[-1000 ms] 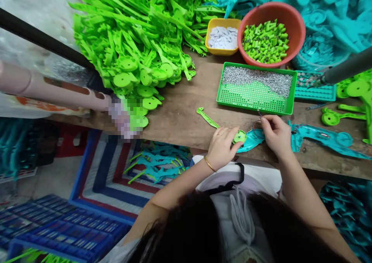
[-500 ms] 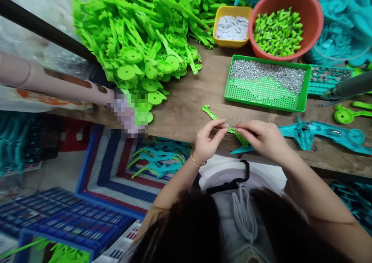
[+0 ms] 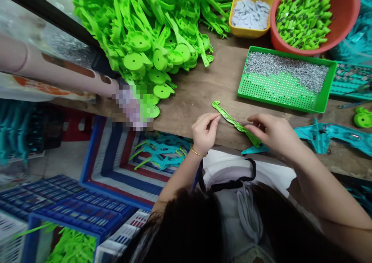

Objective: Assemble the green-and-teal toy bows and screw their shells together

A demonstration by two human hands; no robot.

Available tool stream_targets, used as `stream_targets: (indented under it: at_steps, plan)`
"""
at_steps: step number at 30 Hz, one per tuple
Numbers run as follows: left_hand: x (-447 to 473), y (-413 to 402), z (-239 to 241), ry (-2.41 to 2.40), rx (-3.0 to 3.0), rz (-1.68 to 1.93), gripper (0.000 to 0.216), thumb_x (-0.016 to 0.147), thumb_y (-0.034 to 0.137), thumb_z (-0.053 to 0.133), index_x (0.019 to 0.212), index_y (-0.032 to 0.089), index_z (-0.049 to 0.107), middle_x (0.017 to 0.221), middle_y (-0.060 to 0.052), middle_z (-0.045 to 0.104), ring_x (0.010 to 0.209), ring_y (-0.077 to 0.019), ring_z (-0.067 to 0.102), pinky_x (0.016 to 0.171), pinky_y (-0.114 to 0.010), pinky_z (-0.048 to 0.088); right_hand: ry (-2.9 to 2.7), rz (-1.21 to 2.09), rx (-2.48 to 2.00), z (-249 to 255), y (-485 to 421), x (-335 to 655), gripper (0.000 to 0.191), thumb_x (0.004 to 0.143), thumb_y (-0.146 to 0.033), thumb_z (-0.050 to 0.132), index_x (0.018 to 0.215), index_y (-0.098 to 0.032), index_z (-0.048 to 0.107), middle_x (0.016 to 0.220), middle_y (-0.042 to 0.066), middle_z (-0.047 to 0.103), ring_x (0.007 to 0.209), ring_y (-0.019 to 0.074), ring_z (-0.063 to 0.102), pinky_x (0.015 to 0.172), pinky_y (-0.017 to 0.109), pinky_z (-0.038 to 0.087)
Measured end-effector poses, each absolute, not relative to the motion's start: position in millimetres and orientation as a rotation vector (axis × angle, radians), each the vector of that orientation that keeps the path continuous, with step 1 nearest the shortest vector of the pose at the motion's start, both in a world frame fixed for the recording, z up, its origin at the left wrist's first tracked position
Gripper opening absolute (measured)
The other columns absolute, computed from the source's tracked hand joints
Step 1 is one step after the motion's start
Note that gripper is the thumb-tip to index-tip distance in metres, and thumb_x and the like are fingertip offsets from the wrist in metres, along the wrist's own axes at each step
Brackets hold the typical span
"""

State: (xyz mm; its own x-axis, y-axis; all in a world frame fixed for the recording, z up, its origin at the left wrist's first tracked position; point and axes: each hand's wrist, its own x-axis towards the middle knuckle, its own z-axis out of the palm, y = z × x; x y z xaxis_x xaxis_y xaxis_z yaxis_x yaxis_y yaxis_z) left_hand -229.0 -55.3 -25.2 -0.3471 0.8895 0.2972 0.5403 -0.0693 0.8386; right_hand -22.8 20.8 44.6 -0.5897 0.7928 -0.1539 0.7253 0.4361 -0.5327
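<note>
A thin dark strand (image 3: pixel 240 121) runs between my two hands, stretched across a narrow green plastic part (image 3: pixel 229 118) on the wooden table. My left hand (image 3: pixel 204 133) is closed, thumb and forefinger pinching one end of the strand just left of the green part. On the other side, my right hand (image 3: pixel 271 133) pinches the strand's other end close to the part's lower half. Under the right hand, the green part lies against a turquoise plastic piece (image 3: pixel 335 134) that extends to the right.
A green mesh tray (image 3: pixel 279 92) of small metal pieces stands ahead. Behind it are a yellow bowl (image 3: pixel 251 32) of white pieces and a red basin (image 3: pixel 347 18) of small green parts. Green parts (image 3: pixel 139 42) are heaped at left; a lined crate (image 3: pixel 101 177) sits below.
My hands have moved apart, the left leftward and the right rightward, drawing the strand out across the green part. The whole view has shifted slightly.
</note>
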Motion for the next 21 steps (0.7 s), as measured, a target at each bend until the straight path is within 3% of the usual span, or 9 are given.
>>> stream_targets:
  at_steps: [4, 9, 16, 21]
  plan:
    - [-233.7, -45.6, -30.9, 1.952, 1.729, 1.212, 0.021, 0.096, 0.03, 0.055, 0.092, 0.019, 0.073, 0.092, -0.005, 0.071, 0.09, -0.0164, 0.064, 0.085, -0.032, 0.051, -2.561, 1.127, -1.344, 53.3, 22.7, -23.0, 0.02, 0.09, -0.035, 0.056, 0.087, -0.022, 0.071, 0.081, 0.003, 0.074, 0.068, 0.0169, 0.064, 0.062, 0.027, 0.042]
    - [-224.9, -38.6, -34.2, 2.068, 1.83, 1.009, 0.019, 0.095, 0.027, 0.056, 0.089, 0.02, 0.072, 0.089, -0.005, 0.067, 0.089, -0.0189, 0.06, 0.086, -0.034, 0.045, -2.44, 1.432, -1.373, 56.8, 20.9, -33.6, 0.019, 0.088, -0.036, 0.058, 0.087, -0.023, 0.072, 0.067, -0.002, 0.069, 0.058, 0.0131, 0.057, 0.056, 0.025, 0.037]
    - [-220.7, -34.2, -32.5, 2.131, 1.827, 0.93, 0.018, 0.094, 0.027, 0.057, 0.086, 0.02, 0.071, 0.089, -0.005, 0.068, 0.087, -0.0203, 0.058, 0.084, -0.035, 0.043, -2.375, 1.233, -1.29, 42.7, 15.8, -36.0, 0.014, 0.087, -0.028, 0.06, 0.086, -0.021, 0.072, 0.086, 0.003, 0.073, 0.077, 0.017, 0.065, 0.07, 0.028, 0.045]
    - [-219.6, -31.8, -31.9, 2.129, 1.834, 0.947, 0.018, 0.094, 0.027, 0.056, 0.086, 0.02, 0.071, 0.088, -0.004, 0.07, 0.087, -0.02, 0.06, 0.082, -0.034, 0.044, -2.4, 1.197, -1.293, 34.8, 10.4, -30.8, 0.015, 0.088, -0.027, 0.058, 0.088, -0.02, 0.071, 0.084, 0.005, 0.071, 0.077, 0.018, 0.064, 0.068, 0.028, 0.045]
